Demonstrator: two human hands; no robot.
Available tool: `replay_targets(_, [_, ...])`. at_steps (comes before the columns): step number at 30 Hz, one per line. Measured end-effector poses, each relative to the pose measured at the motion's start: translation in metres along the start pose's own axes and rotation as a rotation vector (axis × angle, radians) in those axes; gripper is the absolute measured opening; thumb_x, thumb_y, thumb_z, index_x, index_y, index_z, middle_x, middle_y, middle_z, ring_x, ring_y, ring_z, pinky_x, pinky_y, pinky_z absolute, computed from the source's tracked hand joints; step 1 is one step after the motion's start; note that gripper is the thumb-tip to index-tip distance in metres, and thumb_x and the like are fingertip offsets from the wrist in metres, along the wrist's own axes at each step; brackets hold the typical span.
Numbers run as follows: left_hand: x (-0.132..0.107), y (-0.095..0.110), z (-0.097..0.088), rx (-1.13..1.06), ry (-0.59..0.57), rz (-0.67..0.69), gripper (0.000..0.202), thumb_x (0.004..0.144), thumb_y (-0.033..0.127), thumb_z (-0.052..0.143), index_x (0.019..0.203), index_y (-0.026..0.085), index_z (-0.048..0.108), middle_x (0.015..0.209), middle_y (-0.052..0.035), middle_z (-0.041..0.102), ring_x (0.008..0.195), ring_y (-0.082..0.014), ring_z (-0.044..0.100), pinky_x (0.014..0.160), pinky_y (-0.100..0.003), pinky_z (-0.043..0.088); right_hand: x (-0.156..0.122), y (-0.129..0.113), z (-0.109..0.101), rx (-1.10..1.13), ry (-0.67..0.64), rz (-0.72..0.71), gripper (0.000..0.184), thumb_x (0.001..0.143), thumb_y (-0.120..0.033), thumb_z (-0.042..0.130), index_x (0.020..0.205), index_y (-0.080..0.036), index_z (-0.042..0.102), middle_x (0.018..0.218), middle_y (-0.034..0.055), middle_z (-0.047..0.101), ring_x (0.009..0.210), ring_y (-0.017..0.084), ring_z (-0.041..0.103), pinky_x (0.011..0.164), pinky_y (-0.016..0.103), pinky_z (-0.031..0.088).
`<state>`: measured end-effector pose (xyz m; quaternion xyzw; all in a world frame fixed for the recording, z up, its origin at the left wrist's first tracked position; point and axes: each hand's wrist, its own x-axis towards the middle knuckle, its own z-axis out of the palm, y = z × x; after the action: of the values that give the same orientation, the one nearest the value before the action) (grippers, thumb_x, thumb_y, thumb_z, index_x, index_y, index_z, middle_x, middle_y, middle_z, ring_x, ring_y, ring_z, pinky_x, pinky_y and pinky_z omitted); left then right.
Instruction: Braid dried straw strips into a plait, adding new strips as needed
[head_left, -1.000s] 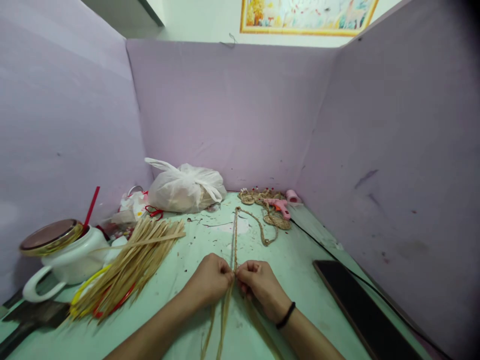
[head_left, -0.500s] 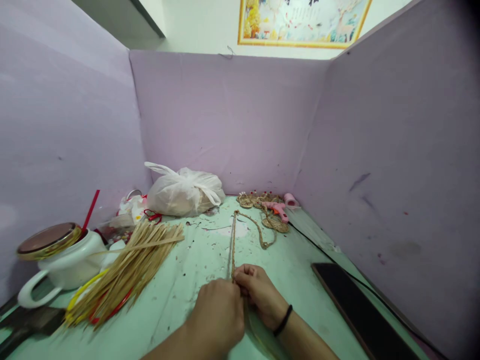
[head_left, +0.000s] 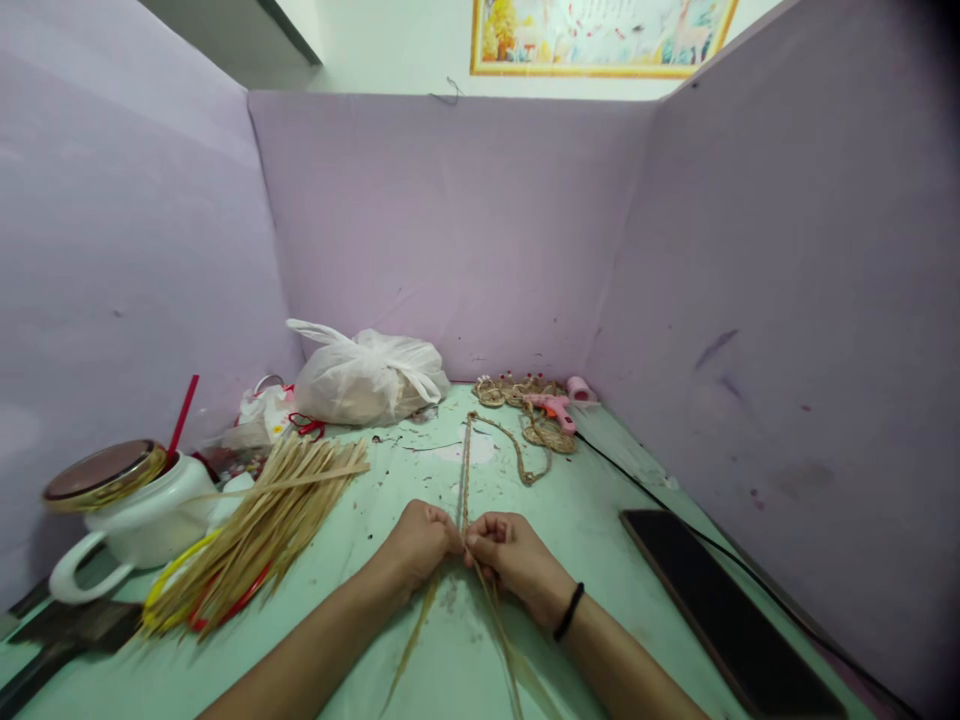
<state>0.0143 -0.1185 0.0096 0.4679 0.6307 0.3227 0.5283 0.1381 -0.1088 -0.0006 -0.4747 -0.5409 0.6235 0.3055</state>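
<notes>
A thin straw braid (head_left: pixel 469 465) runs straight away from me over the table, and its far part bends round and loops back to the right. At its near end my left hand (head_left: pixel 420 540) and my right hand (head_left: pixel 510 555) meet, both with fingers pinched. Loose straw strands (head_left: pixel 499 625) trail toward me from under the right hand. Another strand (head_left: pixel 411 645) hangs below the left hand. The exact crossing of the strands is hidden by the fingers. A black band (head_left: pixel 570 611) circles my right wrist.
Left lies a bundle of straw strips (head_left: pixel 262 530) beside a white mug (head_left: pixel 154 525) and a dark flat tool (head_left: pixel 75 630). A tied plastic bag (head_left: pixel 371 380) sits at the back. Coiled braid (head_left: pixel 551 434), a pink glue gun (head_left: pixel 553 408) and a dark flat slab (head_left: pixel 720 610) are on the right.
My left hand has moved up and left, away from in front of the braid's end, and now pinches beside the right hand. The loose strands have spread apart below.
</notes>
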Motion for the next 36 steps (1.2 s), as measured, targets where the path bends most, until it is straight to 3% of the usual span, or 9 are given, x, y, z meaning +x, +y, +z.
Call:
replay_targets(3, [0.001,0.000,-0.001,-0.028,0.031,0.025,0.008,0.052,0.009,0.049,0.044,0.013,0.048,0.029,0.0074,0.031,0.028,-0.0017,0.019,0.034,-0.018,0.011,-0.005,-0.008,-0.007,-0.070,-0.014,0.069,0.007,0.063,-0.019,0.051,0.065,-0.014,0.053,0.048,-0.0034,0.052,0.036,0.006,0.040,0.037,0.018,0.023])
replay_targets(6, [0.001,-0.001,-0.004,-0.070,0.007,-0.011,0.004,0.053,0.015,0.052,0.050,0.013,0.051,0.029,0.0080,0.031,0.027,-0.0025,0.019,0.034,-0.019,0.010,-0.013,-0.008,-0.026,-0.105,0.118,0.101,0.019,0.066,-0.024,0.050,0.080,-0.014,0.057,0.065,0.0014,0.060,0.046,0.009,0.050,0.037,0.019,0.028])
replay_targets(8, [0.002,-0.002,-0.006,-0.089,-0.041,-0.045,0.005,0.053,0.019,0.054,0.053,0.014,0.052,0.030,0.0088,0.030,0.026,-0.0029,0.017,0.032,-0.019,0.007,-0.021,-0.001,-0.041,-0.170,0.237,0.015,0.022,0.068,-0.027,0.051,0.083,-0.014,0.058,0.073,0.0040,0.062,0.056,0.012,0.055,0.040,0.019,0.032])
replay_targets(10, [0.003,-0.002,-0.008,-0.099,-0.080,-0.065,0.008,0.052,0.022,0.055,0.054,0.015,0.052,0.031,0.0093,0.030,0.025,-0.0030,0.016,0.031,-0.020,0.006,-0.031,0.009,-0.052,-0.293,0.296,-0.102,0.018,0.068,-0.030,0.052,0.073,-0.014,0.059,0.064,0.0034,0.060,0.058,0.013,0.054,0.047,0.020,0.035])
replay_targets(14, [0.003,-0.002,-0.010,-0.109,-0.094,-0.066,0.011,0.052,0.023,0.057,0.056,0.015,0.052,0.033,0.0094,0.032,0.025,-0.0022,0.017,0.031,-0.019,0.006,-0.053,0.023,-0.053,-0.528,0.225,-0.115,0.023,0.068,-0.036,0.055,0.060,-0.015,0.059,0.058,0.0031,0.060,0.056,0.013,0.052,0.049,0.022,0.034])
replay_targets(20, [0.001,-0.002,-0.011,-0.079,-0.121,-0.051,0.011,0.053,0.024,0.057,0.055,0.014,0.052,0.031,0.0093,0.031,0.025,-0.0028,0.017,0.030,-0.019,0.007,-0.067,0.026,-0.042,-0.778,0.173,-0.102,0.014,0.067,-0.031,0.057,0.064,-0.019,0.063,0.061,0.0009,0.063,0.058,0.013,0.053,0.053,0.022,0.033])
replay_targets(29, [0.001,-0.003,-0.009,-0.027,-0.113,-0.029,0.018,0.053,0.031,0.061,0.054,0.015,0.052,0.032,0.0097,0.031,0.025,-0.0027,0.018,0.030,-0.020,0.007,-0.065,0.029,-0.046,-0.769,0.114,-0.087,0.014,0.067,-0.027,0.054,0.061,-0.018,0.064,0.059,0.0009,0.063,0.056,0.012,0.051,0.052,0.022,0.031])
replay_targets(36, [0.003,-0.003,-0.007,-0.017,-0.107,-0.045,0.010,0.054,0.024,0.056,0.056,0.015,0.053,0.032,0.0086,0.032,0.026,-0.0036,0.019,0.031,-0.021,0.007,-0.066,0.027,-0.046,-0.759,0.094,-0.081,0.015,0.065,-0.029,0.056,0.060,-0.018,0.065,0.059,0.0013,0.063,0.055,0.011,0.050,0.052,0.021,0.030])
